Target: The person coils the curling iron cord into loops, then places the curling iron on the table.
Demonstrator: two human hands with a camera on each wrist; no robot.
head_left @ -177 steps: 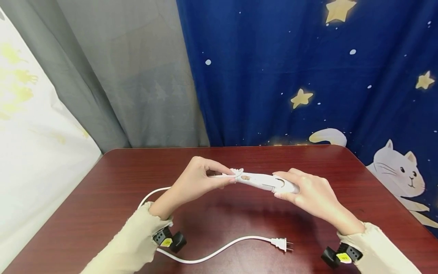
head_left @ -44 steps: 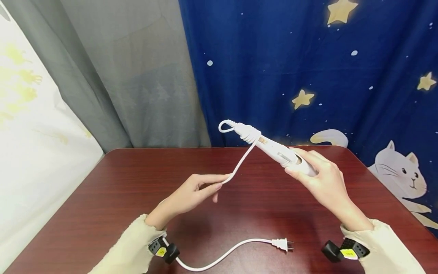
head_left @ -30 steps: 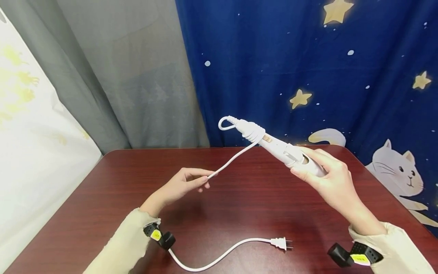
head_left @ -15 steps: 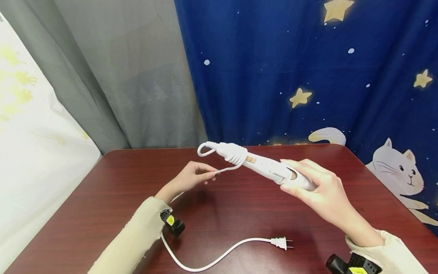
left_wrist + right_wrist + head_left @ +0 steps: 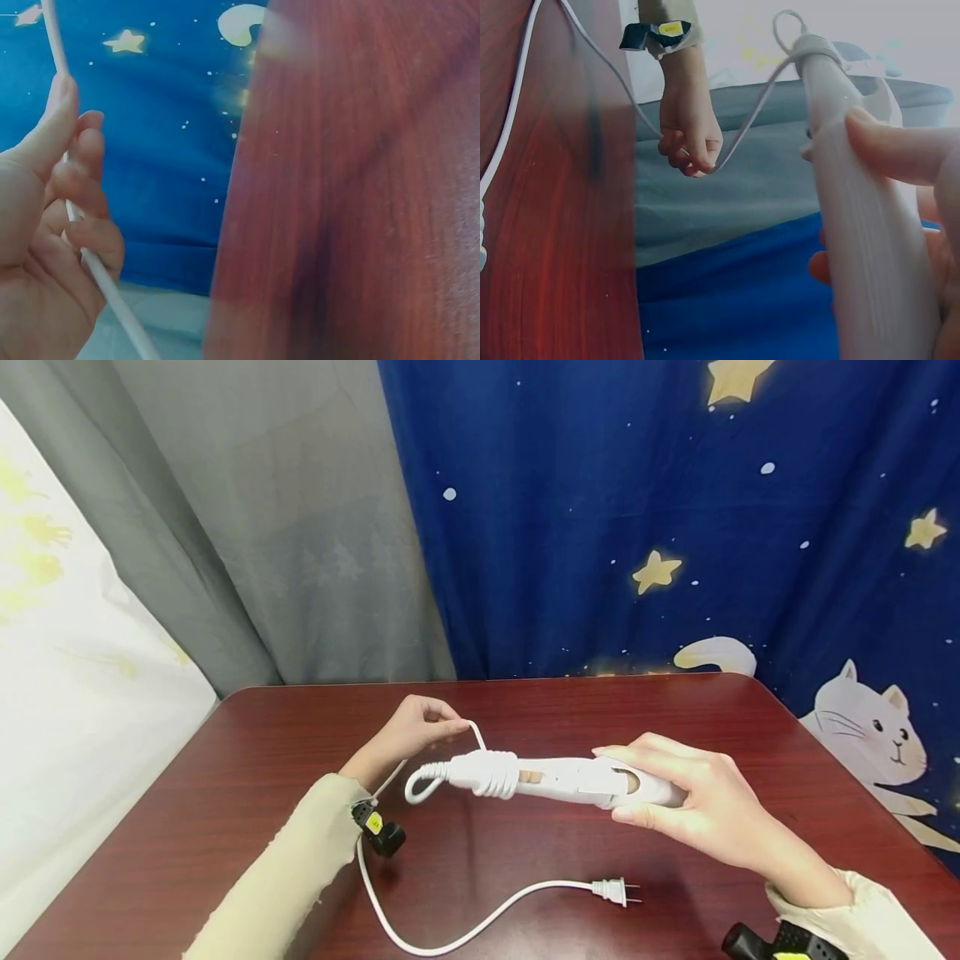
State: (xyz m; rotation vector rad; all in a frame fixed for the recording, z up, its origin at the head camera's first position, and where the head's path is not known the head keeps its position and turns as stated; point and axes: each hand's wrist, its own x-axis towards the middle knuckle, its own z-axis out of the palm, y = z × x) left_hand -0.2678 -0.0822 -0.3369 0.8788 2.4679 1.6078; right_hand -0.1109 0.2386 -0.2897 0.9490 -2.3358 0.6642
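A white hair iron [image 5: 566, 778] with a tan switch lies nearly level above the table in the head view. My right hand [image 5: 693, 789] grips its right end, thumb along the near side. Several turns of its white cord [image 5: 495, 774] are wrapped round the left end, past a small loop. Up and to the left, my left hand [image 5: 412, 727] pinches the cord between thumb and fingertips. In the left wrist view the cord [image 5: 112, 292] also runs across the palm, under curled fingers. The right wrist view shows the smooth white body [image 5: 870, 240] under my thumb.
The cord's free part curves over the dark red wooden table [image 5: 225, 827] to a two-pin plug [image 5: 613, 892] near the front. Behind the table hang a grey curtain [image 5: 300, 527] and a blue starry one [image 5: 562, 527]. White fabric [image 5: 75, 693] hangs at the left.
The cord has gone from the left hand's straight pull to wound turns on the iron. Lately the iron has tipped down to level, and the left hand has risen behind it with the cord.
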